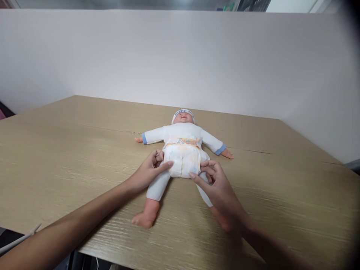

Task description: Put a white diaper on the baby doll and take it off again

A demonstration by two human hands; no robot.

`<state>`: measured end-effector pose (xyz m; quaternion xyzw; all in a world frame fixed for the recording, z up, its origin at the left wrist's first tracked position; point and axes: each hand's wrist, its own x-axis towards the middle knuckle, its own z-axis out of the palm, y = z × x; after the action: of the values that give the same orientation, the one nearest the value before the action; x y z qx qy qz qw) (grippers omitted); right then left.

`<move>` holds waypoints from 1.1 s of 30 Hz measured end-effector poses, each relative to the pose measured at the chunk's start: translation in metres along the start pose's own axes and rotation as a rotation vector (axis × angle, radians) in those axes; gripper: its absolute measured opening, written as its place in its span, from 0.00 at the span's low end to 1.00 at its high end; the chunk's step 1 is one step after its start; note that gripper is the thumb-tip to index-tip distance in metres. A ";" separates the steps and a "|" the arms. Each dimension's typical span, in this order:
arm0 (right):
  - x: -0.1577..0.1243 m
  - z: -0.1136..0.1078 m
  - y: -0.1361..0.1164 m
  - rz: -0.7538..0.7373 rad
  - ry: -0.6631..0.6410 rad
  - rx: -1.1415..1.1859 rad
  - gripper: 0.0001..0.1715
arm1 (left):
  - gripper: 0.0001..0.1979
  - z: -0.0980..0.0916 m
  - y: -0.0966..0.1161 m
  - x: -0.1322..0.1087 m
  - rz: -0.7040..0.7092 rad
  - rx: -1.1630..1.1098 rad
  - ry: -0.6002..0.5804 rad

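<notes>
Left hand (149, 170): you pinch the diaper (182, 159) at its side.
Right hand (218, 183): grips the other edge; pull evenly, doll (184, 133) flat.

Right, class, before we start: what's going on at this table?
A person is working with both bare hands on a baby doll that lies face up, arms spread, on a wooden table. The doll wears a cap and a diaper. The left hand and right hand sit at the diaper's two sides by the legs, fingers on its edges. Whether they pinch it or only press cannot be told.
</notes>
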<state>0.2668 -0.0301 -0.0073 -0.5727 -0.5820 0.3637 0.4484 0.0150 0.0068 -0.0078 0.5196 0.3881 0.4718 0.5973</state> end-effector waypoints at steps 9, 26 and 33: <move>0.004 -0.006 -0.015 0.189 -0.008 0.227 0.41 | 0.34 -0.003 0.004 0.002 -0.156 -0.256 0.066; 0.001 -0.005 -0.022 0.074 -0.018 -0.065 0.25 | 0.20 -0.011 0.007 -0.002 -0.167 0.039 -0.035; 0.000 -0.012 -0.027 0.081 0.008 -0.130 0.25 | 0.23 -0.013 0.004 -0.003 -0.237 -0.103 -0.044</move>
<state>0.2691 -0.0335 0.0218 -0.6251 -0.5789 0.3408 0.3975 0.0009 0.0076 -0.0060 0.4490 0.4086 0.4057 0.6832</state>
